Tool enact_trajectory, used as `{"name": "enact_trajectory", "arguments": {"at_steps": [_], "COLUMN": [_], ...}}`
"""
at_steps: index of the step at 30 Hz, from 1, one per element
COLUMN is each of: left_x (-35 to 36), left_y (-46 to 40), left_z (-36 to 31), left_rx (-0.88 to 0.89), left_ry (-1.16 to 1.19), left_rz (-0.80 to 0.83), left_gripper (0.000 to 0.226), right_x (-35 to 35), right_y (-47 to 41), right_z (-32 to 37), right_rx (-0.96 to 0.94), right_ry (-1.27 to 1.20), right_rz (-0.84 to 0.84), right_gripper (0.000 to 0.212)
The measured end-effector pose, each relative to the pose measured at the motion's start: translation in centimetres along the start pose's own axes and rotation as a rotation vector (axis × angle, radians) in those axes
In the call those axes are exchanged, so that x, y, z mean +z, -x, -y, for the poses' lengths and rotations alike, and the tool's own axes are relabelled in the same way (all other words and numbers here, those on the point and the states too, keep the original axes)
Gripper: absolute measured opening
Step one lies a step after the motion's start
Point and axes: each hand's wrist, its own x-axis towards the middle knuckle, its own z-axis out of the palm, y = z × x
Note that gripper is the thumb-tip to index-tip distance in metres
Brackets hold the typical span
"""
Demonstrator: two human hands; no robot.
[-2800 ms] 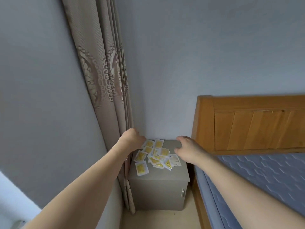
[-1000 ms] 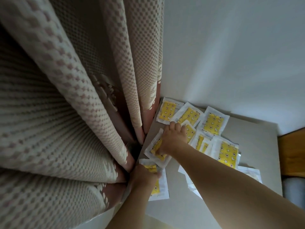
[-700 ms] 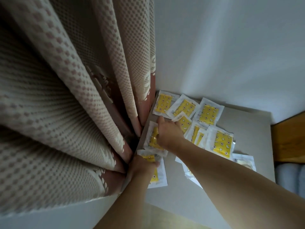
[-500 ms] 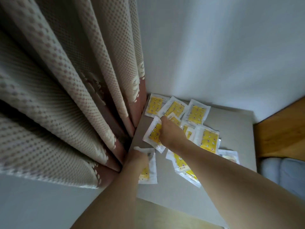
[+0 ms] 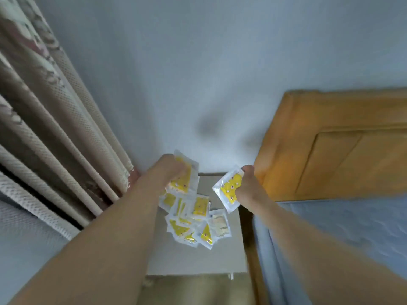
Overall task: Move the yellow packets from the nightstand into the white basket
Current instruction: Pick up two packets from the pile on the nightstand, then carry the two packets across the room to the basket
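Note:
Above the grey nightstand (image 5: 193, 258), each of my hands holds one yellow packet. My left hand (image 5: 169, 170) grips a packet (image 5: 182, 183) over the nightstand's back left. My right hand (image 5: 246, 188) pinches another packet (image 5: 229, 190) over the back right corner. Several more yellow packets (image 5: 191, 219) lie in a loose overlapping heap on the nightstand's top, below and between my hands. The white basket is not in view.
A patterned beige curtain (image 5: 55, 133) hangs close on the left of the nightstand. A wooden headboard (image 5: 334, 144) and a blue mattress (image 5: 343, 234) stand tight on its right. The pale wall (image 5: 198, 73) is directly behind.
Both hands have risen off the nightstand, each lifting a packet it was pressing on. The camera has pulled back and up, bringing the headboard and mattress into view.

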Motion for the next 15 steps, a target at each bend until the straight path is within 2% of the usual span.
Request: {"name": "enact_trajectory", "arguments": {"at_steps": [1, 3, 5, 8, 11, 15], "left_x": [-0.4, -0.7, -0.2, 1.3, 3.1, 6.6], "left_y": [1.1, 3.4, 5.5, 7.3, 9.4, 12.6], "left_z": [-2.3, -6.9, -10.8, -16.3, -21.9, -27.9], "left_rx": [0.061, 0.159, 0.278, 0.427, 0.531, 0.604], "left_ry": [0.01, 0.042, 0.136, 0.185, 0.194, 0.166], "left_rz": [-0.009, -0.004, 0.074, 0.176, 0.28, 0.496], "left_gripper": [0.012, 0.009, 0.004, 0.015, 0.011, 0.012], "right_x": [-2.2, -6.5, -10.7, -16.4, -20.9, -25.1], "right_y": [1.5, 3.8, 5.6, 7.9, 10.3, 14.5], "right_z": [-0.7, -1.4, -1.4, -1.1, -1.0, -2.2], "right_rx": [0.026, 0.08, 0.122, 0.105, 0.097, 0.157], "right_ry": [-0.058, -0.172, -0.302, -0.435, -0.56, -0.817], "right_rz": [-0.056, -0.196, -0.284, -0.39, -0.542, -0.746], "right_gripper": [0.043, 0.036, 0.027, 0.021, 0.017, 0.021]}}
